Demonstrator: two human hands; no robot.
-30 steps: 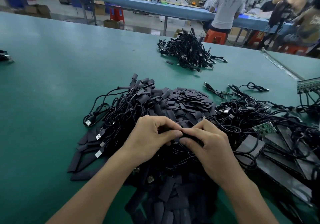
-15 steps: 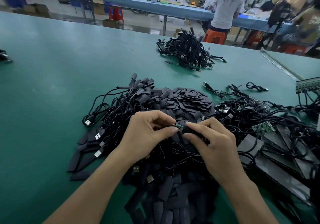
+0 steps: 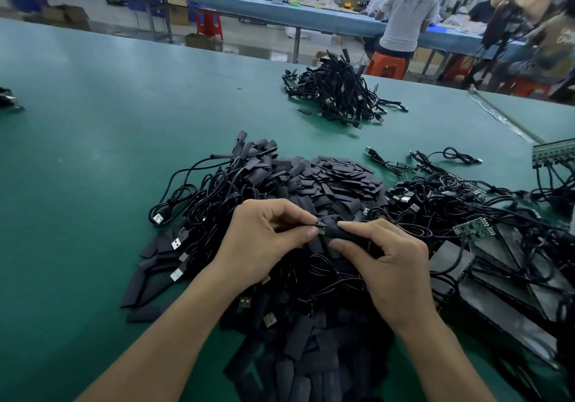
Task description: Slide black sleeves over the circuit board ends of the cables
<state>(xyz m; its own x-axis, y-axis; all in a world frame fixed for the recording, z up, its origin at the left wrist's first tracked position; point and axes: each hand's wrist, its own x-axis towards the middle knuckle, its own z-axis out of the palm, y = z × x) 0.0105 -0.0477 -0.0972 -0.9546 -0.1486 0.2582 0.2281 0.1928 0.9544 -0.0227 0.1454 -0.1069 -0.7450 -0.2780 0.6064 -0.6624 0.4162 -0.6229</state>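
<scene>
Head view: left hand (image 3: 264,240) pinches the green circuit board end (image 3: 321,229), tip pointing right; right hand (image 3: 395,264) grips a black sleeve (image 3: 343,234), long axis left-right, mouth just meeting the board, above the sleeve pile (image 3: 336,184) on the table (image 3: 109,152).

— What has the left hand (image 3: 264,240) got?
— Its thumb and forefinger pinch the small green circuit board end (image 3: 320,229) of a cable, right at the fingertips.
— And the right hand (image 3: 389,264)?
— It grips a black sleeve (image 3: 340,233) between thumb and fingers. The sleeve's mouth meets the board; I cannot tell whether the board is inside.
— Under the hands?
— A heap of loose sleeves (image 3: 336,180) on the green bench (image 3: 93,152), spreading beyond the fingertips and back below the wrists.
— To the sides?
— Left of the left hand, tangled black cables (image 3: 205,202) with silver USB plugs (image 3: 176,243). Right of the right hand, more cables and a bare green board (image 3: 474,229). Well beyond both hands, a separate cable pile (image 3: 339,96).
</scene>
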